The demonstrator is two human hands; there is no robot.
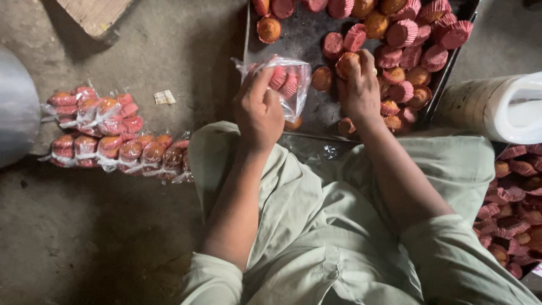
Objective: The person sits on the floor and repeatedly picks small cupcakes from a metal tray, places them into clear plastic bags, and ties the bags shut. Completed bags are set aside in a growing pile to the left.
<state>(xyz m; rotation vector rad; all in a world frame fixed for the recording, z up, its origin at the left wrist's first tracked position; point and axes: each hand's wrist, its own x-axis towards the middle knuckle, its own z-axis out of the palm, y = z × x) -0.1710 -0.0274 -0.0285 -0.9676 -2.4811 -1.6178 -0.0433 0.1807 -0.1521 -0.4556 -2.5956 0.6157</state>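
The big dark tray (307,42) sits on the floor in front of the person's knees. It is the thing to find everything else by.

The left hand (258,110) is at the near left corner of the tray. Its fingers are closed tight on the mouth of a clear plastic bag (291,85). The bag hangs over the tray's bare left part, and a few cupcakes in pink paper cups show inside it.

The right hand (358,85) is over the middle of the tray, just right of the bag. It is closed on one golden cupcake (345,61), with the fingers curled over the top of it. The two hands are apart, with a small gap of bare tray between them.

The loose cupcakes (412,51) are heaped on the right half and far end of the tray (some lie on their sides, some sit up). They crowd right up to the tray's right edge. The left half of the tray is mostly bare, so there is room to move there.

Left of the tray, well apart from it on the gray floor (169,45), lie two rows of packed bags (107,135) full of cupcakes. Bare floor lies between them and the tray's left edge.

Right of the tray, close by its edge, lies a stack of white cups (497,107). Nearer the person than that is another pile of cupcakes (514,209).
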